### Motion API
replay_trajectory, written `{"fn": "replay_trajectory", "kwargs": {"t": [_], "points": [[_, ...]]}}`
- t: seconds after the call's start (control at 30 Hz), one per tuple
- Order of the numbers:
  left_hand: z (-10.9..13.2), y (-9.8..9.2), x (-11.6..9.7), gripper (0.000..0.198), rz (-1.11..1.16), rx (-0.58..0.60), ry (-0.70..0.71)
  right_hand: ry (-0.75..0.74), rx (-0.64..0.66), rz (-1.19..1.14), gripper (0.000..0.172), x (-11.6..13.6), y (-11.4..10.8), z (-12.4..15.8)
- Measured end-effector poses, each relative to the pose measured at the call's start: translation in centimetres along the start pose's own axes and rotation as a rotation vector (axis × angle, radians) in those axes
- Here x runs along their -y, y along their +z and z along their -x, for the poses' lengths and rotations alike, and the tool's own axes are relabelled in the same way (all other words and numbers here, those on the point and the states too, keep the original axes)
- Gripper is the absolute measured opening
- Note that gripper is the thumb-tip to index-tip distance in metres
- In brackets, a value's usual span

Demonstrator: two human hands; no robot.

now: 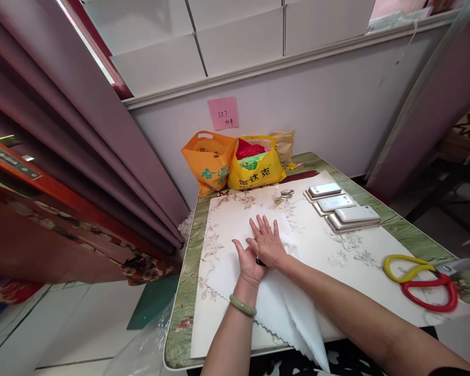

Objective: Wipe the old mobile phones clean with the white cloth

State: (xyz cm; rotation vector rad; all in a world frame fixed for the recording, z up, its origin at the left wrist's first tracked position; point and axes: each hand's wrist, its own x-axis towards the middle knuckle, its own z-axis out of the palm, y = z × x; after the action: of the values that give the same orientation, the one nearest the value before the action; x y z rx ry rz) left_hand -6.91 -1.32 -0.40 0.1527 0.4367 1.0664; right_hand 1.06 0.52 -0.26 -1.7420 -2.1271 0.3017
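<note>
My right hand (267, 241) lies flat with its fingers stretched out, pressing on a white cloth (278, 303) spread over the table. My left hand (247, 262), with a green bangle (243, 306) on the wrist, sits under the right one and also rests on the cloth. A small dark thing shows between the two hands; I cannot make out what it is. The cloth hangs over the table's near edge.
Three white phones (339, 206) lie in a row at the back right. A small bottle (278, 195) stands behind my hands. Scissors with yellow and red handles (423, 282) lie at the right edge. Orange (208, 163) and yellow (256, 169) bags stand against the wall.
</note>
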Motion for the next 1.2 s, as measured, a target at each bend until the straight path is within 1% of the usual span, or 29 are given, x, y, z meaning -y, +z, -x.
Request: {"fn": "replay_trajectory", "kwargs": {"t": [0.07,0.13,0.2,0.27,0.3,0.33,0.4,0.47,0.57,0.6,0.67,0.7,0.77,0.8,0.83,0.9,0.93,0.97,1.0,1.03,1.1,1.2], "points": [[0.0,-0.2,0.1,0.087,-0.020,0.006,0.028,-0.032,-0.018,-0.040,0.065,0.4,-0.4,1.2],[0.0,-0.4,0.1,0.086,-0.048,0.006,0.054,-0.090,-0.086,-0.097,0.062,0.3,-1.2,2.6],[0.0,-0.6,0.1,0.087,-0.081,-0.025,0.059,-0.130,-0.221,-0.158,0.060,-0.4,-2.4,3.9],[0.0,-0.8,0.0,0.090,-0.100,-0.047,0.059,-0.122,-0.376,-0.215,0.055,-1.7,-3.6,5.3],[0.0,-0.8,0.0,0.092,-0.103,-0.042,0.061,-0.107,-0.427,-0.244,0.050,-2.5,-4.2,6.0],[-0.1,-0.8,0.0,0.093,-0.102,-0.031,0.067,-0.094,-0.439,-0.272,0.044,-3.2,-4.6,6.6],[-0.2,-0.7,-0.1,0.094,-0.101,-0.018,0.070,-0.106,-0.382,-0.292,0.033,-4.3,-4.9,7.6],[-0.2,-0.6,-0.1,0.094,-0.107,-0.034,0.062,-0.164,-0.283,-0.247,0.029,-4.6,-4.7,8.2],[-0.1,-0.5,-0.1,0.093,-0.112,-0.073,0.051,-0.245,-0.167,-0.121,0.030,-3.9,-3.7,8.3],[0.0,-0.5,0.0,0.092,-0.109,-0.076,0.050,-0.256,-0.136,-0.094,0.028,-3.6,-3.5,8.2],[0.0,-0.5,0.0,0.089,-0.101,-0.066,0.054,-0.258,-0.099,-0.104,0.021,-3.4,-3.3,7.8],[0.1,-0.4,0.0,0.087,-0.096,-0.055,0.058,-0.248,-0.099,-0.154,0.020,-3.6,-3.4,7.6],[0.1,-0.3,0.0,0.082,-0.079,-0.037,0.085,-0.188,-0.137,-0.338,0.018,-4.5,-4.0,7.3],[0.1,-0.2,0.1,0.078,-0.064,-0.030,0.101,-0.129,-0.169,-0.461,0.018,-5.3,-4.5,7.2],[0.1,-0.2,0.1,0.074,-0.047,-0.025,0.115,-0.052,-0.205,-0.591,0.020,-6.2,-5.0,7.2],[0.1,-0.1,0.1,0.066,-0.016,-0.017,0.124,0.152,-0.309,-0.829,0.030,-8.5,-6.0,7.3],[0.1,-0.1,0.1,0.061,-0.009,-0.011,0.117,0.257,-0.384,-0.923,0.034,-9.7,-6.5,7.4],[0.1,-0.1,0.2,0.057,-0.011,-0.002,0.106,0.366,-0.485,-0.991,0.038,-10.8,-6.9,7.5],[0.1,-0.1,0.2,0.053,-0.019,0.004,0.096,0.444,-0.551,-1.037,0.040,-11.8,-7.2,7.7],[0.1,-0.1,0.2,0.049,-0.030,0.008,0.091,0.506,-0.618,-1.054,0.043,-12.6,-7.5,8.0],[0.0,-0.2,0.3,0.042,-0.052,0.006,0.086,0.564,-0.717,-0.992,0.047,-13.6,-8.0,8.4],[-0.2,-0.2,0.3,0.039,-0.070,-0.006,0.085,0.542,-0.860,-0.720,0.044,-13.4,-8.9,8.5]]}}
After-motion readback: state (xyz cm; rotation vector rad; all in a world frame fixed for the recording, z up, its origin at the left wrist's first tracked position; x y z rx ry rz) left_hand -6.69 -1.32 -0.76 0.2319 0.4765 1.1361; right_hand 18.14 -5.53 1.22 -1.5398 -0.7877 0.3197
